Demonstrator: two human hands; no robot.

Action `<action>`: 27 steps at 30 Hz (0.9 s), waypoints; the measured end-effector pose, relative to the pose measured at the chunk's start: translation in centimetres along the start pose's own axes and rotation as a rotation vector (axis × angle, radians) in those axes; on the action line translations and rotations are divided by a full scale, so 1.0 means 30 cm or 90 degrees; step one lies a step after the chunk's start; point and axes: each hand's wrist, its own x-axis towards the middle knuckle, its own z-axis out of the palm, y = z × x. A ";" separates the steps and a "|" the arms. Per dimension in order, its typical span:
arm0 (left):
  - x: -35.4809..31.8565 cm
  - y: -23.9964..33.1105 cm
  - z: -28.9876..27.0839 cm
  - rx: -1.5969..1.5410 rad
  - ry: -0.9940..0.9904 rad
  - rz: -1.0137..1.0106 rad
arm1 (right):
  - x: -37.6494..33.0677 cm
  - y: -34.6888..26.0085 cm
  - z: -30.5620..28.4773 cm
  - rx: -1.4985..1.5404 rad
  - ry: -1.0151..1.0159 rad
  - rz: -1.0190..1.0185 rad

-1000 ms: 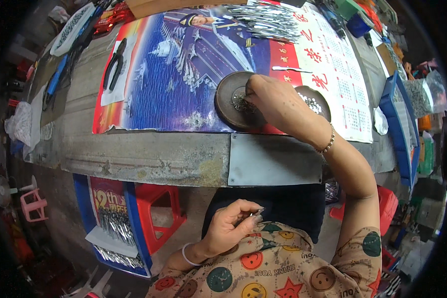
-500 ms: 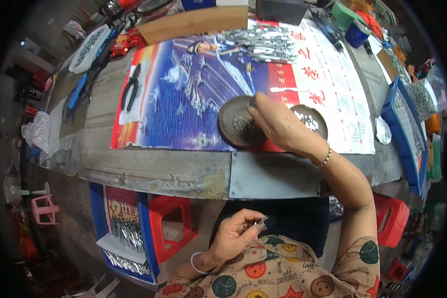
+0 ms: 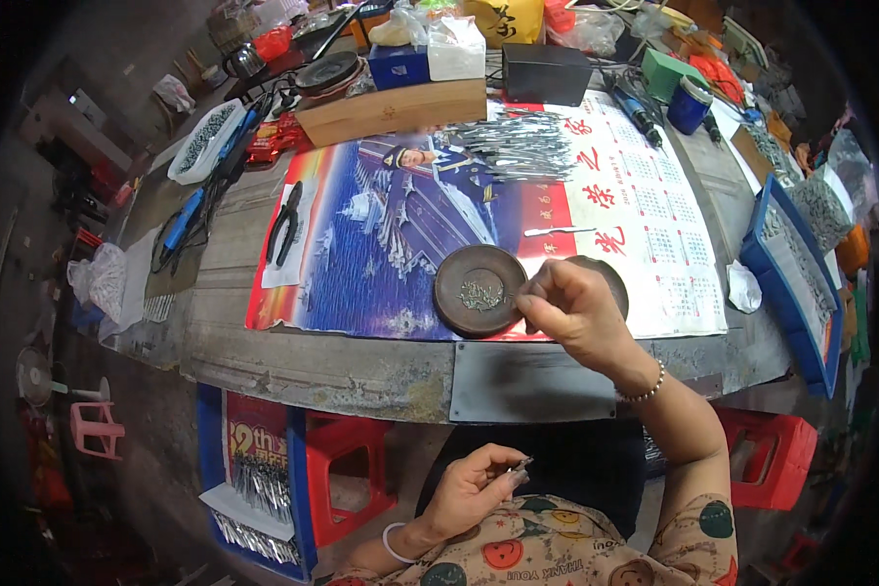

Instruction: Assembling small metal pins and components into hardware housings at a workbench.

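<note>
My right hand (image 3: 578, 311) hovers above the table's front part with thumb and forefinger pinched together; whatever sits between them is too small to make out. Beside its fingertips stands a round dark dish (image 3: 456, 311) with small metal bits (image 3: 481, 295) in it. A second dark dish (image 3: 610, 278) lies partly hidden behind the hand. Low in front of my body, my left hand (image 3: 467, 488) pinches a small shiny metal piece (image 3: 521, 467); its exact kind is unclear. Beyond the dishes lies a slim metal tool with a white handle (image 3: 560, 231).
A poster (image 3: 361, 225) covers the table, bearing black-handled pliers (image 3: 284, 225) and a heap of thin metal strips (image 3: 523, 145). A wooden block (image 3: 396, 112) stands behind. Blue trays sit at the right (image 3: 796, 283) and below left (image 3: 301, 488), near a red stool (image 3: 347, 479).
My right hand has lifted back from over the left dish, uncovering its metal bits, and now covers more of the right dish. My view has tilted up slightly; the left hand keeps its pinch.
</note>
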 end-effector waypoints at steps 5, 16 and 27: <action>0.008 0.016 0.021 0.017 -0.019 -0.002 | -0.088 -0.006 -0.006 0.164 0.007 0.063; 0.008 0.002 0.054 0.064 -0.012 -0.009 | -0.269 0.031 -0.026 0.287 0.017 0.108; 0.058 0.026 0.034 0.113 -0.034 0.071 | -0.347 0.059 -0.035 0.317 -0.149 0.140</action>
